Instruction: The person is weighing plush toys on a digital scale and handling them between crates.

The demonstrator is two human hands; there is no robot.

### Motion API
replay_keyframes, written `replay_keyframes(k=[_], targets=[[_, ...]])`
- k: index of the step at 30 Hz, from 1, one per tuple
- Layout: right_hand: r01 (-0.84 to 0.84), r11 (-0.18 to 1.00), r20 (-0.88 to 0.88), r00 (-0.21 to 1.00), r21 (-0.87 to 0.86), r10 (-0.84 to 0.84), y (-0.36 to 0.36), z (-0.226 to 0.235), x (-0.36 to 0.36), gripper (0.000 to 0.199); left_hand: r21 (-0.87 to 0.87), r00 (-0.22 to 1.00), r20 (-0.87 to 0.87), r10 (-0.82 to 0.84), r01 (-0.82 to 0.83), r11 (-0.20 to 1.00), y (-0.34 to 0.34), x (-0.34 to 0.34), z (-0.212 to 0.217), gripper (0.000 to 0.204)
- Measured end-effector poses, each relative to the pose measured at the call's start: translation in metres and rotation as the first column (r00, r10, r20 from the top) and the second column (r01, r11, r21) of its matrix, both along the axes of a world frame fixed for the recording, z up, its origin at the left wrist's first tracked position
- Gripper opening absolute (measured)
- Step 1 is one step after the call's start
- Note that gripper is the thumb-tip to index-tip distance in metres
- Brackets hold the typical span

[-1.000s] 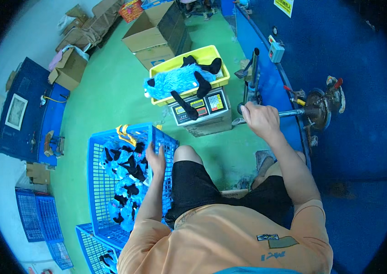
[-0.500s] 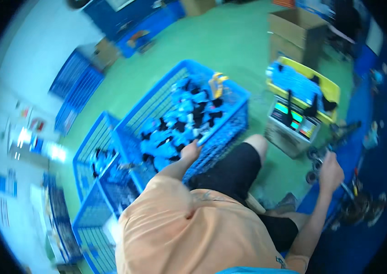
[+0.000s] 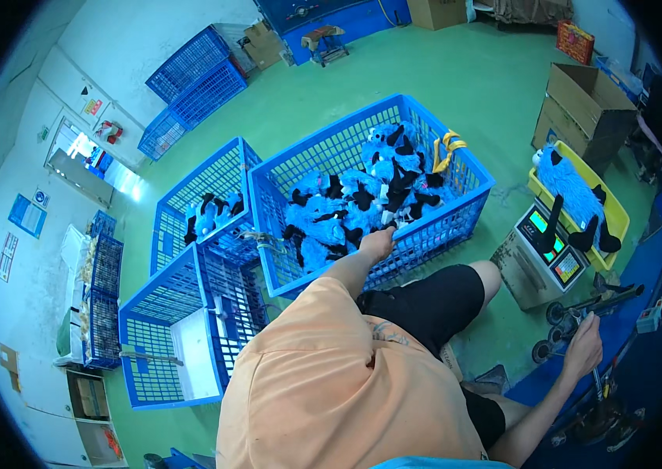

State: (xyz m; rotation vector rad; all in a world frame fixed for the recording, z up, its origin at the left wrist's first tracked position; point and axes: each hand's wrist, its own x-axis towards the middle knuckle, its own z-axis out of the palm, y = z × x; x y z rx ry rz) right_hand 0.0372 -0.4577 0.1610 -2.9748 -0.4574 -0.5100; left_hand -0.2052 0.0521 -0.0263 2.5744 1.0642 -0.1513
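My left hand (image 3: pixel 378 244) is closed over the near rim of a large blue plastic crate (image 3: pixel 288 291). Inside the crate lies a heap of fluffy blue plush toys (image 3: pixel 323 230) with black limbs. On the right, my right hand (image 3: pixel 583 348) is wrapped around a thin metal rod (image 3: pixel 598 387) beside a workbench. Just beyond that hand are small metal rollers (image 3: pixel 556 313). One more plush toy (image 3: pixel 569 187) rests in a yellow tray (image 3: pixel 618 209) on a scale (image 3: pixel 538 254) with a lit green display.
Further blue crates stand left: one with some plush toys (image 3: pixel 217 215), another (image 3: pixel 163 371) with a white sheet inside. A cardboard box (image 3: pixel 581 113) stands behind the yellow tray. Yellow straps (image 3: pixel 448 148) hang on the large crate's far corner. A blue bench (image 3: pixel 659 273) runs along the right.
The view has swung left, so the crates and scale appear further right, and the picture is sharper. Both hands stay where they were, on the crate rim and the rod.
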Motion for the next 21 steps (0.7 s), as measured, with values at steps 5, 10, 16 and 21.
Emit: replay_keyframes(k=[5, 10, 16, 21], targets=[[-0.007, 1.000, 0.005, 1.000, 0.013, 0.007, -0.004, -0.005, 0.002, 0.040, 0.036, 0.999, -0.047, -0.006, 0.008, 0.999, -0.006, 0.004, 0.009, 0.025], [-0.008, 0.999, -0.007, 1.000, -0.032, 0.008, -0.006, -0.006, 0.005, 0.040, 0.037, 0.998, -0.053, -0.014, 0.016, 0.999, -0.004, 0.005, 0.008, 0.021], [-0.019, 1.000, 0.041, 0.999, -0.006, 0.019, -0.008, -0.011, 0.007, 0.039, 0.084, 0.998, -0.048, -0.033, 0.037, 0.996, -0.006, 0.004, 0.011, 0.023], [0.002, 0.999, 0.016, 1.000, -0.043, -0.002, -0.006, -0.010, 0.006, 0.039, 0.057, 0.997, -0.070, -0.021, 0.025, 0.998, -0.005, 0.004, 0.014, 0.027]])
